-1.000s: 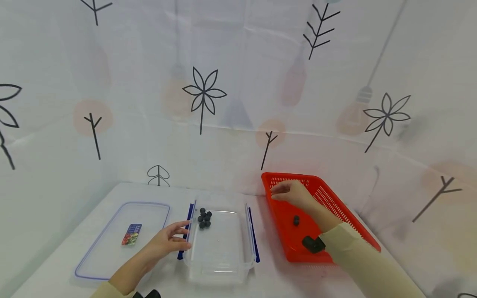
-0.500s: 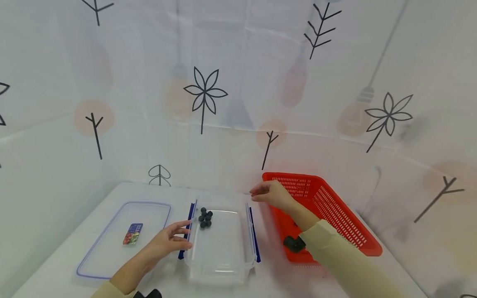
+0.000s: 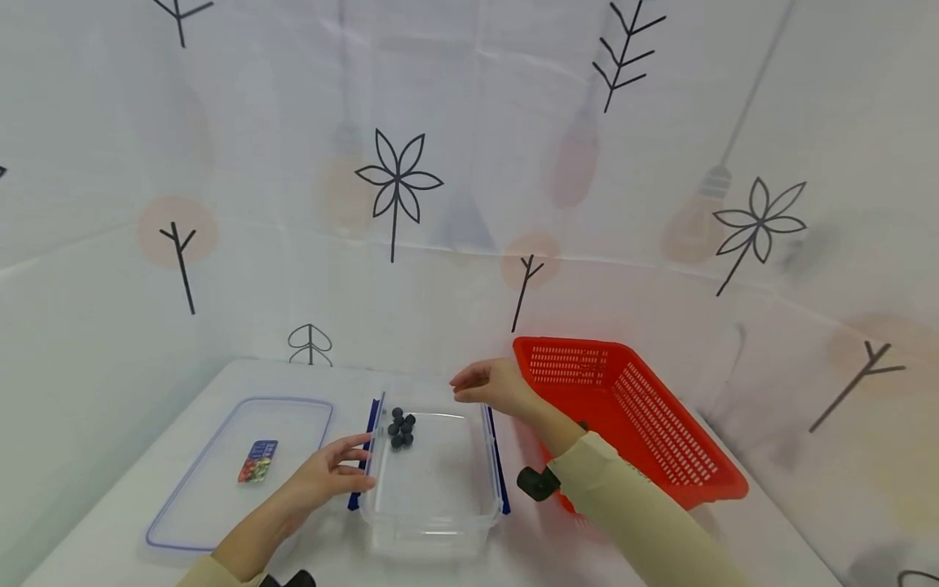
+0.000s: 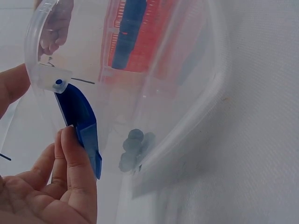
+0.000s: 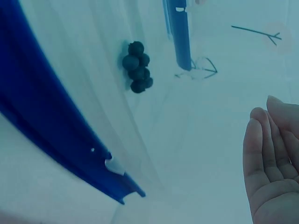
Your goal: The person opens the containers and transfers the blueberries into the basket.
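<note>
A clear plastic box (image 3: 433, 530) with blue side latches stands in front of me. Several blueberries (image 3: 400, 429) cluster inside it by the left wall; the right wrist view shows these blueberries (image 5: 137, 67) from above. My left hand (image 3: 323, 477) rests against the box's left side, fingers touching the hanging blue latch (image 4: 84, 123). Over the far right corner of the box is my right hand (image 3: 495, 387), its thumb and fingertips brought together. In the right wrist view, the right hand (image 5: 273, 158) shows no berry; I cannot tell whether one is hidden between the fingertips.
A red perforated basket (image 3: 653, 408) stands to the right, with a dark berry (image 3: 583, 425) partly hidden behind the right forearm. Left of the box lies a clear lid (image 3: 198, 505) with a colourful label (image 3: 257, 461). A patterned cloth (image 3: 469, 204) hangs behind the white table.
My right hand has moved left, out from over the red basket to above the box's far right corner. The left hand and the blueberries in the box have kept their places.
</note>
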The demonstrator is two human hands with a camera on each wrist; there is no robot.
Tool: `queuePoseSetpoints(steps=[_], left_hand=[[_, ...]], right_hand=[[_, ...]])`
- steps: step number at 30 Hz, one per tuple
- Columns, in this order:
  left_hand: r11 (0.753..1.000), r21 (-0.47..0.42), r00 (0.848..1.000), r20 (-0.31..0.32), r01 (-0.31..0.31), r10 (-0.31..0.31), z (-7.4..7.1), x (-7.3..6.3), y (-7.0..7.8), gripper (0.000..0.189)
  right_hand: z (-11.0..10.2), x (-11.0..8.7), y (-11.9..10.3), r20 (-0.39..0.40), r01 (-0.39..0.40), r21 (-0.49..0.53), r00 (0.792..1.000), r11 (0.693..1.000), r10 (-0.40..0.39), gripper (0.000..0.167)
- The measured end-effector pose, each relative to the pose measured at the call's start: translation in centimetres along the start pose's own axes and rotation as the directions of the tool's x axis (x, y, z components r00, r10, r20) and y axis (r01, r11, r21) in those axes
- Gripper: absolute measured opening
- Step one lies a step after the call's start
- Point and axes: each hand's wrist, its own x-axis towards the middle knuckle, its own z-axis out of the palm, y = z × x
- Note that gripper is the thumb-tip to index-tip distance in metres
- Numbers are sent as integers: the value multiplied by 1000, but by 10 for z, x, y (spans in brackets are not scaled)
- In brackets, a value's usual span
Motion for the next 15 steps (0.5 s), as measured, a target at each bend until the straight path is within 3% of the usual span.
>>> queuePoseSetpoints(steps=[15], left_hand=[[1000, 3, 1000, -12, 11, -11, -1, 1, 1, 70]], right_hand=[[32, 20, -4, 54, -20, 65, 998, 998, 16, 17]])
